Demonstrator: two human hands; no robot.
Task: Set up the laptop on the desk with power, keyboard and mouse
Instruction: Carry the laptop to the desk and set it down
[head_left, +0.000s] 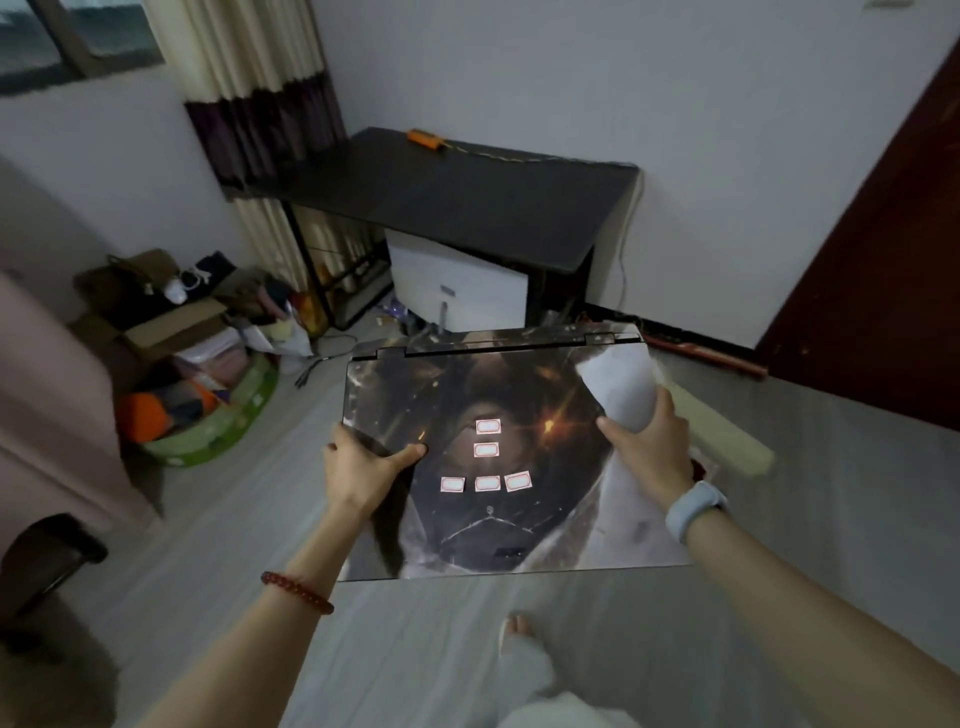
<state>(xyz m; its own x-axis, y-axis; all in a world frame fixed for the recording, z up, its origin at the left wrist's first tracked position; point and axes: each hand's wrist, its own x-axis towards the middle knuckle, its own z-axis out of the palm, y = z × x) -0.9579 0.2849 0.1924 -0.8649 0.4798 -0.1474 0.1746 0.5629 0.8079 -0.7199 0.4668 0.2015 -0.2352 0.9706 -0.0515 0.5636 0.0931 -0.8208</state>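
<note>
Both hands, the left hand (363, 460) and right hand (649, 447), gripped the closed laptop (483, 457) by its side edges, the bench (467, 202) lying well beyond, far and slightly left.

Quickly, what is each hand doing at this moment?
Left hand: grips the laptop's left edge.
Right hand: grips its right edge, together with a white paper.

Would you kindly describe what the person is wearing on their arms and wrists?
Both forearms are bare, with no sleeves in view. The left wrist carries a bracelet of dark red beads. The right wrist wears a pale blue-grey band, like a fitness tracker or watch strap. No rings or gloves show.
</note>
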